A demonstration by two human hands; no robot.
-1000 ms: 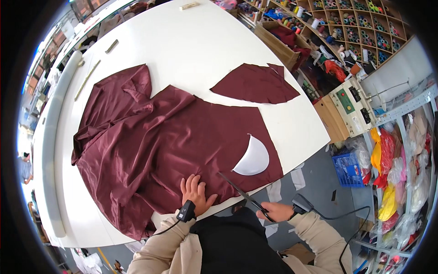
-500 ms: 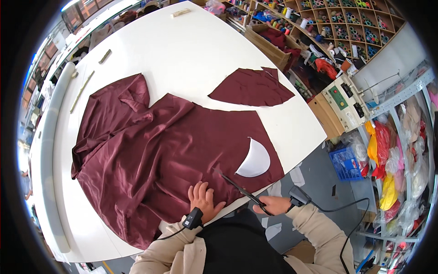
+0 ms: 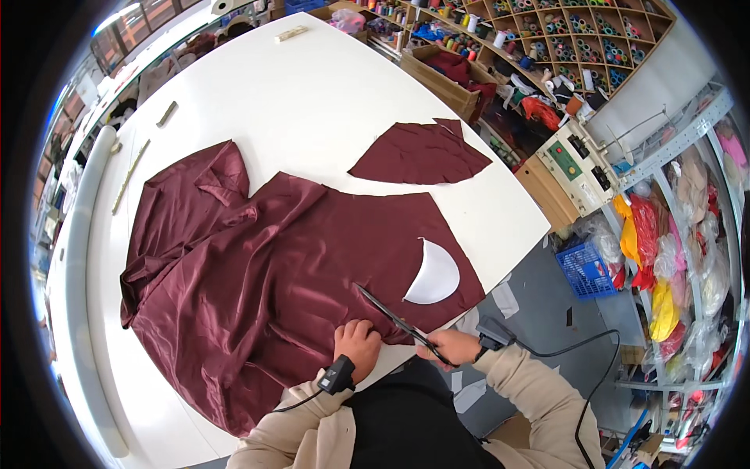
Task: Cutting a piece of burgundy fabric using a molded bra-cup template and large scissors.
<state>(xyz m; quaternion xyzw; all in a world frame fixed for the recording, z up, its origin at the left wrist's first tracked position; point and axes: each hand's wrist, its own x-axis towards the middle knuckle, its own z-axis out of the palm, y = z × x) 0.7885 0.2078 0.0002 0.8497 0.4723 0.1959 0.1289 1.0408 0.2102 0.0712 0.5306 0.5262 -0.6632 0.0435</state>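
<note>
A large sheet of shiny maroon fabric (image 3: 258, 289) lies over the near part of the white table (image 3: 312, 86), rumpled at left and flatter at right. My right hand (image 3: 455, 346) holds dark long-bladed scissors (image 3: 391, 314) by the handles, their blades resting on the fabric and pointing to the upper left. Beside them, my left hand (image 3: 357, 349) has its fingers curled on the fabric's near edge; the fingertips are hidden. Right of the blades is a white half-moon shape (image 3: 437, 273); I cannot tell whether it is a piece or an opening. A smaller maroon piece (image 3: 422, 154) lies farther off.
Small bars (image 3: 291, 34) and a thin stick (image 3: 130, 176) lie on the table. A long pale roll (image 3: 78, 289) runs along its left side. At right stand a control box (image 3: 576, 162), a blue basket (image 3: 586, 270) and shelves of bags. A black cable (image 3: 570, 358) trails from my right wrist.
My left hand has gone from spread fingers to curled ones and shifted slightly right. My right hand and the scissors have moved a little left. The whole view has shifted slightly.
</note>
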